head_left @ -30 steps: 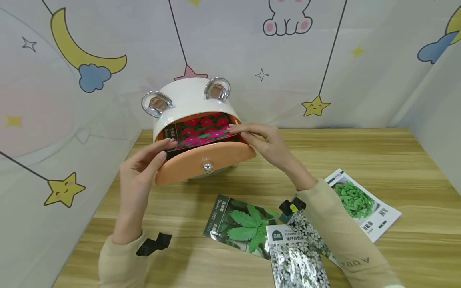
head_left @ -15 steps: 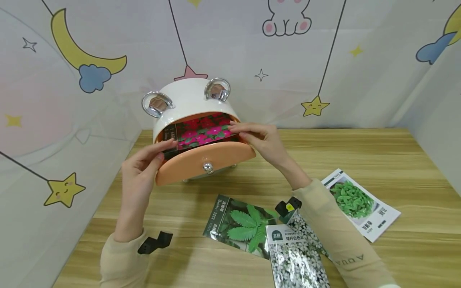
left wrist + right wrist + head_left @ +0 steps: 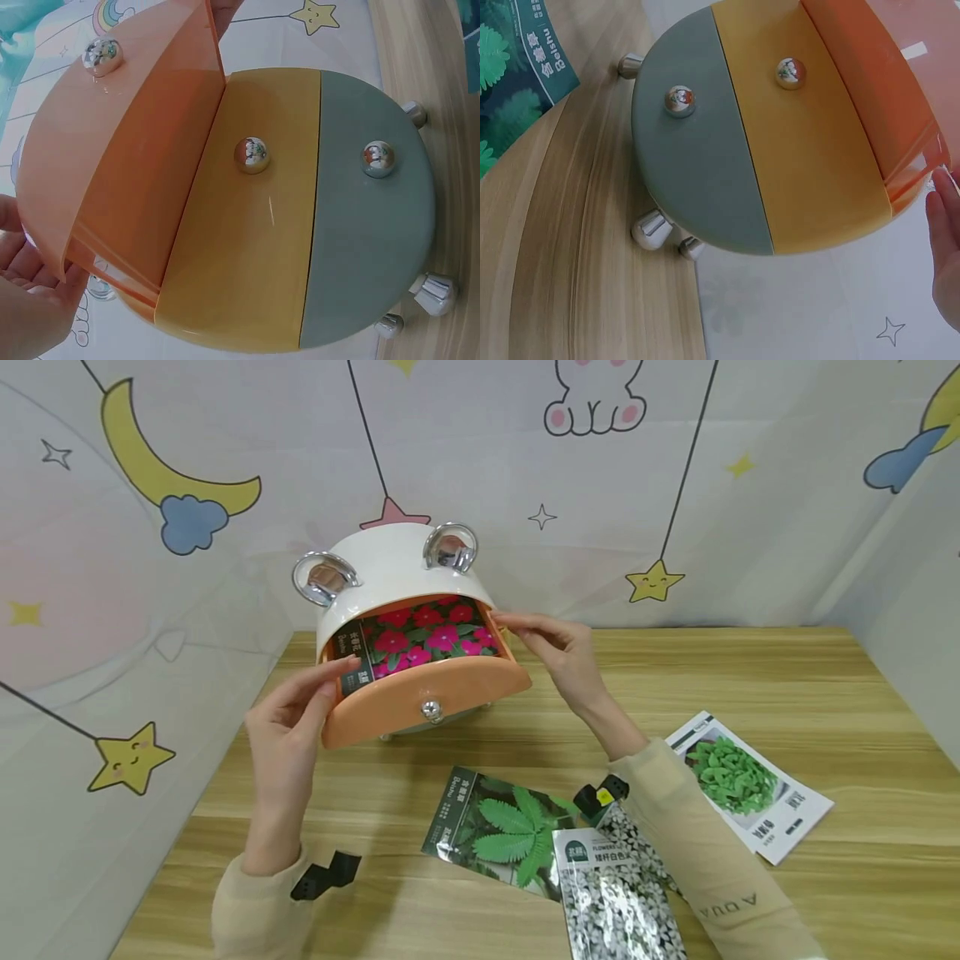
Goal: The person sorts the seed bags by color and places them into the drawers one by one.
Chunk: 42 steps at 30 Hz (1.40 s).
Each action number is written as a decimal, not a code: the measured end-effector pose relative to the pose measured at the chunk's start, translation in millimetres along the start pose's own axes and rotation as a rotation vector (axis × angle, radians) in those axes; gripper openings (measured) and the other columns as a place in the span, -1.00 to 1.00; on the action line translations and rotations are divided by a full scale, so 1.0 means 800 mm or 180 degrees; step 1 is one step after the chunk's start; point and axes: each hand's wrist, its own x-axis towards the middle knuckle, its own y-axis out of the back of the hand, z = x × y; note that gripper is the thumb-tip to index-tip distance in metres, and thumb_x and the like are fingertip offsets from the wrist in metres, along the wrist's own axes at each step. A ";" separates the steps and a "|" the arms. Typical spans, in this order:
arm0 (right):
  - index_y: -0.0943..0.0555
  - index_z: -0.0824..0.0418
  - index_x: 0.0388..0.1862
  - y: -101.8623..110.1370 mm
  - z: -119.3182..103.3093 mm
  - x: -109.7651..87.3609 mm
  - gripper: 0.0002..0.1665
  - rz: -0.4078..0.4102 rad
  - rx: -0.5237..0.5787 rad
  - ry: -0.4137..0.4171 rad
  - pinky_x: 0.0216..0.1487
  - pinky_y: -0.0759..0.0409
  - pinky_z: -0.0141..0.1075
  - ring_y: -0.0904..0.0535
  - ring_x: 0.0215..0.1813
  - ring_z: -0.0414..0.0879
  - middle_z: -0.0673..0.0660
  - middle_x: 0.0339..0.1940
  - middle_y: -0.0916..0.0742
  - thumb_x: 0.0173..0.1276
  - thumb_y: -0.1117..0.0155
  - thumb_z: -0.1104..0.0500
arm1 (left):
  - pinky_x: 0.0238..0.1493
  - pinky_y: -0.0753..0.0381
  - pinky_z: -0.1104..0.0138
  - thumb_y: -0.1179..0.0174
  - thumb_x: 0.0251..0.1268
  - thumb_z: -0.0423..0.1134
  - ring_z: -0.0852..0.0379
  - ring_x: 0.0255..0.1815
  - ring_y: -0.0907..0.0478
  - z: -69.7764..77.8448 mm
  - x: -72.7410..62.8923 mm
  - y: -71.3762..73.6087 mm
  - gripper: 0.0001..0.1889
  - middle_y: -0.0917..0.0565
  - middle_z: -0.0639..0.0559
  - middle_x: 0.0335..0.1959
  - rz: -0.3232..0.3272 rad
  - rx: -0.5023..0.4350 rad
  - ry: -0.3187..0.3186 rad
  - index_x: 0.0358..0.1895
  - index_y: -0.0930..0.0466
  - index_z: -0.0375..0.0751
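Observation:
A seed packet (image 3: pixel 431 635) with red and pink flowers lies inside the open orange top drawer (image 3: pixel 420 697) of a small white cabinet (image 3: pixel 401 560) with silver ears. At the drawer's left end is my left hand (image 3: pixel 288 722), its index fingertip over the packet's dark edge and its thumb near the drawer front. Beside the right end, my right hand (image 3: pixel 566 664) has its fingers stretched toward the drawer's side wall. The left wrist view shows the yellow drawer (image 3: pixel 247 217) and the grey-green drawer (image 3: pixel 367 217), both closed, with round silver knobs. Inside the drawer, the packet's front edge is hidden.
On the wooden table (image 3: pixel 750 677) lie a green-leaf seed packet (image 3: pixel 510 831), a white-flower packet (image 3: pixel 618 893) partly over another, and a white packet with leafy greens (image 3: pixel 738 777) at the right. Patterned cloth (image 3: pixel 495 468) hangs behind the cabinet.
The flower packet was tilted, with its front edge raised between both hands; now it has dropped flat into the drawer. The right hand has shifted slightly right, off the packet.

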 end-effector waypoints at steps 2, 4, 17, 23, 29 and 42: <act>-0.63 0.43 0.01 0.001 0.000 -0.001 -0.71 0.0081 0.0064 -0.0034 0.24 -0.56 -0.24 -0.66 0.11 -0.13 -0.05 -0.01 -0.77 0.44 -0.06 0.33 | -0.18 -0.57 0.52 -0.11 0.33 -0.44 0.13 -0.14 -0.66 -0.001 -0.003 -0.001 -0.78 -0.77 0.10 -0.14 0.0068 0.0008 -0.0119 -0.05 -0.65 -0.46; -0.63 0.40 0.03 0.001 -0.002 -0.001 -0.70 0.0155 0.0094 -0.0083 0.22 -0.57 -0.27 -0.68 0.07 -0.15 -0.08 -0.02 -0.77 0.44 -0.07 0.31 | -0.21 -0.57 0.52 -0.12 0.30 -0.49 0.14 -0.20 -0.67 -0.002 -0.006 -0.001 -0.78 -0.78 0.07 -0.16 0.0123 -0.0066 -0.0259 -0.07 -0.65 -0.51; -0.45 0.25 0.32 -0.003 0.004 0.004 -0.55 0.0076 -0.0146 -0.0496 0.33 -0.48 -0.20 -0.45 0.34 0.16 0.20 0.35 -0.53 0.47 0.02 0.31 | 0.25 -0.52 0.28 -0.13 0.13 -0.63 0.07 0.11 -0.63 -0.003 -0.029 -0.022 -0.77 -0.76 -0.10 -0.11 0.0413 0.0913 -0.1465 -0.16 -0.68 -0.48; -0.36 0.11 0.41 -0.004 0.010 0.010 -0.50 -0.0040 -0.0176 -0.0716 0.48 -0.26 -0.08 -0.29 0.47 -0.09 0.08 0.45 -0.43 0.52 0.06 0.17 | 0.30 -0.49 0.22 -0.14 0.19 -0.50 -0.04 0.13 -0.61 -0.004 -0.036 -0.040 -0.82 -0.72 -0.28 -0.12 0.0469 0.1379 -0.2248 -0.20 -0.70 -0.44; -0.27 0.04 0.47 -0.008 0.015 0.018 -0.46 -0.0087 -0.0178 -0.0927 0.55 -0.09 -0.03 -0.17 0.53 -0.09 0.04 0.51 -0.34 0.55 0.12 0.08 | 0.38 -0.41 0.14 -0.09 0.21 -0.48 -0.02 0.17 -0.60 -0.006 -0.034 -0.052 -0.80 -0.73 -0.28 -0.13 0.0425 0.1557 -0.2745 -0.22 -0.70 -0.42; -0.07 0.17 0.54 -0.024 -0.003 0.030 -0.38 -0.0152 0.0123 -0.1285 0.60 0.02 -0.10 -0.01 0.60 -0.03 0.11 0.58 -0.17 0.56 0.21 0.10 | 0.12 -0.56 0.22 -0.06 0.21 -0.47 -0.15 -0.11 -0.66 0.000 -0.034 -0.071 -0.77 -0.76 -0.22 -0.21 0.0105 0.2080 -0.3501 -0.21 -0.71 -0.41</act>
